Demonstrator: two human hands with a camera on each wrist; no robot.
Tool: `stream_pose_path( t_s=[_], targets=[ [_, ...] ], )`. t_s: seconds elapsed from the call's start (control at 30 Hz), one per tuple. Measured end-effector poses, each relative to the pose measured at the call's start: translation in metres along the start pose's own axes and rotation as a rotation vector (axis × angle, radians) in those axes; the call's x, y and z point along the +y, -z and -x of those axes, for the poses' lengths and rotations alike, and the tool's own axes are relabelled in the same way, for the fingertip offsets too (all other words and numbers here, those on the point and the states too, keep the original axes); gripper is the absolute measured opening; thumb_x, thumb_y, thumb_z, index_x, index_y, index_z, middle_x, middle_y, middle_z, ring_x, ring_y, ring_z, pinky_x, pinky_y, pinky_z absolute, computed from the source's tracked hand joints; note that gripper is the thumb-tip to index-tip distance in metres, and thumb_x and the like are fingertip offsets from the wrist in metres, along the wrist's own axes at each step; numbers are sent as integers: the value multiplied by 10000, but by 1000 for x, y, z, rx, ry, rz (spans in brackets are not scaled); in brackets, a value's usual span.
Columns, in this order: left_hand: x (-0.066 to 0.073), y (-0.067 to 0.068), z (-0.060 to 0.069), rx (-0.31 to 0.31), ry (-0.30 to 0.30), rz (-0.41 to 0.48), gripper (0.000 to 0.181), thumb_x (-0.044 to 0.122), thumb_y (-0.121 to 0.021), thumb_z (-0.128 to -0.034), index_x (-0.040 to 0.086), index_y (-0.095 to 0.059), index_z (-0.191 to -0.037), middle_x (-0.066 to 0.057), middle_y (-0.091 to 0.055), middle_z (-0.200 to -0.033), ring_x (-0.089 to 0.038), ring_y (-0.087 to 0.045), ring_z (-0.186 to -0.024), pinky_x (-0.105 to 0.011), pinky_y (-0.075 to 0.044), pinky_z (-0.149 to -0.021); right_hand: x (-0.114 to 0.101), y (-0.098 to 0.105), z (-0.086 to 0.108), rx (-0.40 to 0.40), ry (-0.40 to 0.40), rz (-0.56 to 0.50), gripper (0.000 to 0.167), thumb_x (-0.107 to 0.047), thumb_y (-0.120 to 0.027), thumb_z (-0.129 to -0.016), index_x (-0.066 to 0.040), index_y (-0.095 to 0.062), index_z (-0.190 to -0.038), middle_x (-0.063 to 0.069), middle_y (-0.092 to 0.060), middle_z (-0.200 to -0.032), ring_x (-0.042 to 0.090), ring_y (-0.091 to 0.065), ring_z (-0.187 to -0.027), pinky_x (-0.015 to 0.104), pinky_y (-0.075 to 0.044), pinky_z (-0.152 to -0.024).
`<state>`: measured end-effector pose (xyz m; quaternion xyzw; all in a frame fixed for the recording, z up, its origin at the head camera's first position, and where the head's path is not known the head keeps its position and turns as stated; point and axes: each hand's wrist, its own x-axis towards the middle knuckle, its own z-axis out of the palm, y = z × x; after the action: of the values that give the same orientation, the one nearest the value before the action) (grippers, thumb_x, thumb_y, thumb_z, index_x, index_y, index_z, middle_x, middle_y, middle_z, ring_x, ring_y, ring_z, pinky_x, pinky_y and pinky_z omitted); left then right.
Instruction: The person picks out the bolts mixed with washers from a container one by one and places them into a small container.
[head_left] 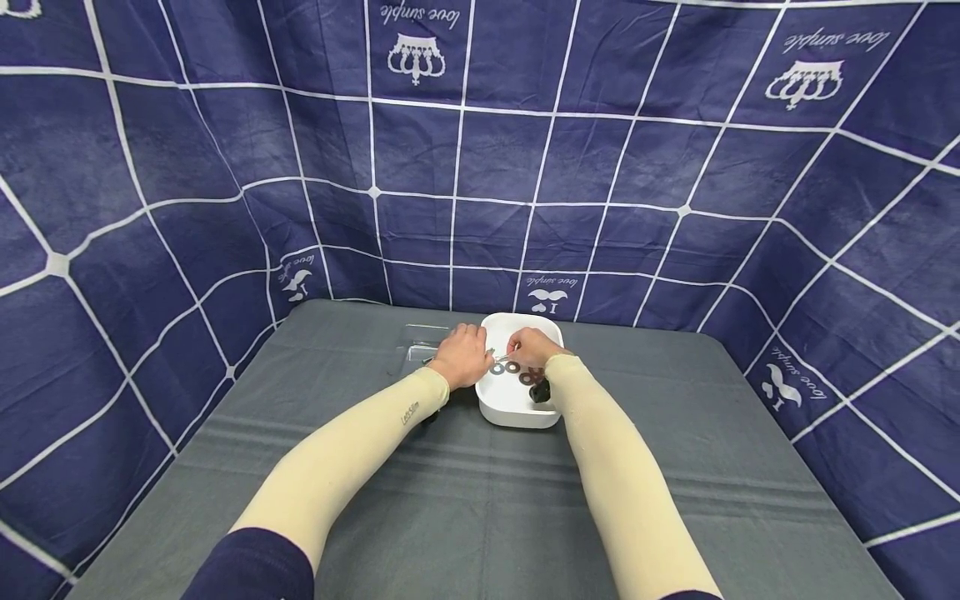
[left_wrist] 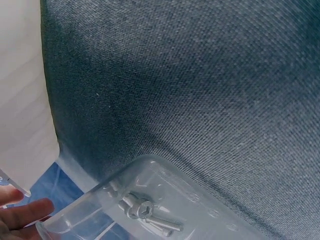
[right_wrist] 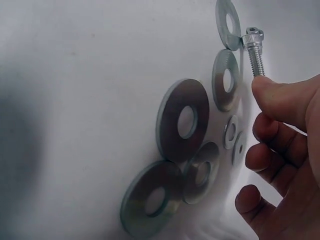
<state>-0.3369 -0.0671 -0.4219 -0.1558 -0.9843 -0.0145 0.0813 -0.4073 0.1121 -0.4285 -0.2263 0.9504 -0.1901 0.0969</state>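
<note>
My right hand (head_left: 531,347) reaches inside a white plastic bin (head_left: 517,417). In the right wrist view its thumb and forefinger pinch a silver socket-head bolt (right_wrist: 255,52) by the threaded shank, head upward. Flat metal washers (right_wrist: 182,120) of differing sizes lie on the bin's floor beside that hand. Over the bin's left side lies my left hand (head_left: 463,357). Only its fingertips (left_wrist: 32,212) show in the left wrist view, close to a small shiny metal piece (left_wrist: 15,186); whether they hold it is unclear.
Left of the bin stands a clear plastic box (left_wrist: 150,167) with several silver bolts (left_wrist: 142,210) inside. Both rest on a grey cloth-covered table (head_left: 420,500). A blue checked curtain (head_left: 502,158) rises behind and along the sides.
</note>
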Motion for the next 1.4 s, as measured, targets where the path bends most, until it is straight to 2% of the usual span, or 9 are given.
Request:
stream_pose_path(
  t_s=[0.23, 0.53, 0.87, 1.07, 1.4],
  targets=[
    [-3, 0, -1, 9, -24, -4, 483, 340, -534, -996, -50, -540, -1281, -203, -587, -1210, -351, -530, -1196, -439, -404, -1094, -4, 9, 4, 21, 43, 10, 70, -106, -666, -911, -75, -705, -861, -4, -614, -749, 145, -531, -728, 249, -412, -699],
    [-4, 6, -1, -1, -30, -7, 496, 353, -534, -974, -40, -557, -1276, -195, -586, -1220, -348, -528, -1197, -445, -413, -1083, -5, 16, 6, 31, 70, -11, 70, -63, -637, -893, -53, -700, -866, 16, -630, -773, 162, -538, -756, 260, -414, -708],
    [-7, 5, -2, -10, -30, -23, 539, 397, -486, -1005, -28, -540, -1331, -197, -579, -1275, -350, -519, -1222, -453, -408, -1096, -7, 25, 3, 73, 68, 19, 90, -94, -630, -911, -52, -707, -888, 16, -667, -812, 154, -558, -786, 292, -454, -783],
    [-11, 6, 1, 6, -46, -28, 539, 412, -483, -1009, -21, -559, -1320, -202, -594, -1238, -358, -534, -1206, -462, -427, -1078, -10, 28, 3, 81, 93, 1, 106, -99, -623, -927, -40, -706, -901, 33, -671, -828, 160, -559, -787, 297, -455, -771],
    [-17, 12, 0, -42, -14, -14, 576, 461, -443, -1034, 12, -538, -1383, -192, -569, -1291, -337, -512, -1257, -451, -398, -1116, -12, 40, 5, 83, 102, -56, 135, -82, -584, -961, -20, -700, -930, 32, -645, -829, 146, -551, -768, 264, -448, -721]
  ],
)
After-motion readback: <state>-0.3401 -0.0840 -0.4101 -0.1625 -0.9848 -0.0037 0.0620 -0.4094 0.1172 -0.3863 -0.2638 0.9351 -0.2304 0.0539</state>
